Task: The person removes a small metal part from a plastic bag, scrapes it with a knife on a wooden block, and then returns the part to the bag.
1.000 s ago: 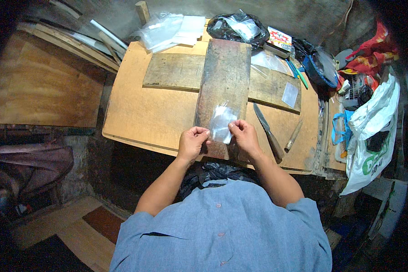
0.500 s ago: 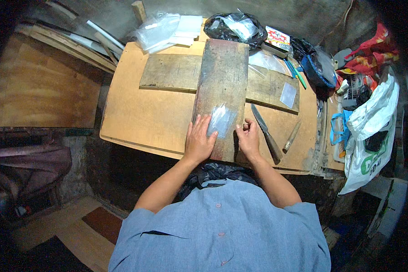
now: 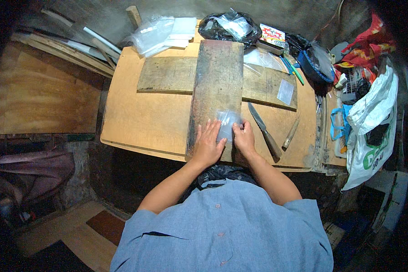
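A small clear plastic sheet [image 3: 227,121] lies at the near end of a worn wooden board [image 3: 219,77]. My left hand [image 3: 207,146] rests flat on that board with its fingers stretched out, its fingertips and thumb at the sheet's left edge. At the right edge, the thumb and fingers of my right hand [image 3: 244,138] are pinched together on the sheet. To the right of this hand lies a knife [image 3: 264,130] with a dark blade and wooden handle. Beyond it is a slim wooden piece [image 3: 291,133]. Another clear plastic sheet [image 3: 285,92] sits on the crosswise board [image 3: 165,75].
Clear plastic bags [image 3: 154,34] and white sheets [image 3: 183,28] lie at the table's back left. A black bag [image 3: 231,27], a printed box [image 3: 272,37] and green pens [image 3: 294,70] line the back right. A white sack [image 3: 371,122] hangs beside the table [image 3: 145,113].
My right hand has moved slightly left and closed on the plastic sheet's right edge. My left hand has shifted a little to the right, and the sheet is slightly farther right.
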`<state>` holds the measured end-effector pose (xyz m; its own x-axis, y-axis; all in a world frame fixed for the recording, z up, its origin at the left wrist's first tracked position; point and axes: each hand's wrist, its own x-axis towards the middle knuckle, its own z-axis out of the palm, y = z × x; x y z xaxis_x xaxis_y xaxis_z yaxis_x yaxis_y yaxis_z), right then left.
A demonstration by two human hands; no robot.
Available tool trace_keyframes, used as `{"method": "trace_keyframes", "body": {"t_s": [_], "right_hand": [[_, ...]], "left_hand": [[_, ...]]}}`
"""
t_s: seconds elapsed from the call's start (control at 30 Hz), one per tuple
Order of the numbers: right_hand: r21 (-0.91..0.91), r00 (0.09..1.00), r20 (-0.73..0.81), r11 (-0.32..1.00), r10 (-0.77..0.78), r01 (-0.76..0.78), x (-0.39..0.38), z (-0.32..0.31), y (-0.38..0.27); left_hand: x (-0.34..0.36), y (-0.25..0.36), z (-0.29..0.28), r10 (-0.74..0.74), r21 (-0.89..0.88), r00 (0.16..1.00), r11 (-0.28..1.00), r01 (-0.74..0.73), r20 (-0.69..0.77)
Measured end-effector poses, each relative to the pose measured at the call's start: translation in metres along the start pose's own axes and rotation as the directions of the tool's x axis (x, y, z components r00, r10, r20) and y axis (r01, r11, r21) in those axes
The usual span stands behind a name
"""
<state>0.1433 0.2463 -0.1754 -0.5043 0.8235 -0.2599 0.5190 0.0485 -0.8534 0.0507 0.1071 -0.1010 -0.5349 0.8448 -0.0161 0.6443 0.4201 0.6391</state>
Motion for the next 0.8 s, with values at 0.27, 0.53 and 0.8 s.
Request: {"method": "trace_keyframes", "body": {"t_s": [0.27,0.53,0.8], "right_hand": [[0.079,0.995,0.019,0.992,0.101,-0.102,-0.002,-0.004,-0.015],[0.086,0.996,0.014,0.993,0.085,-0.086,0.001,-0.001,-0.007],[0.042,0.995,0.004,0.994,0.103,-0.103,0.003,0.002,0.002]], "left_hand": [[0.001,0.000,0.005,-0.012,0.081,0.999,0.997,0.014,-0.029],[0.003,0.002,0.015,0.053,-0.045,0.998,0.998,-0.054,-0.031],[0.004,0.006,0.014,0.074,-0.063,0.997,0.995,-0.074,-0.004]]}}
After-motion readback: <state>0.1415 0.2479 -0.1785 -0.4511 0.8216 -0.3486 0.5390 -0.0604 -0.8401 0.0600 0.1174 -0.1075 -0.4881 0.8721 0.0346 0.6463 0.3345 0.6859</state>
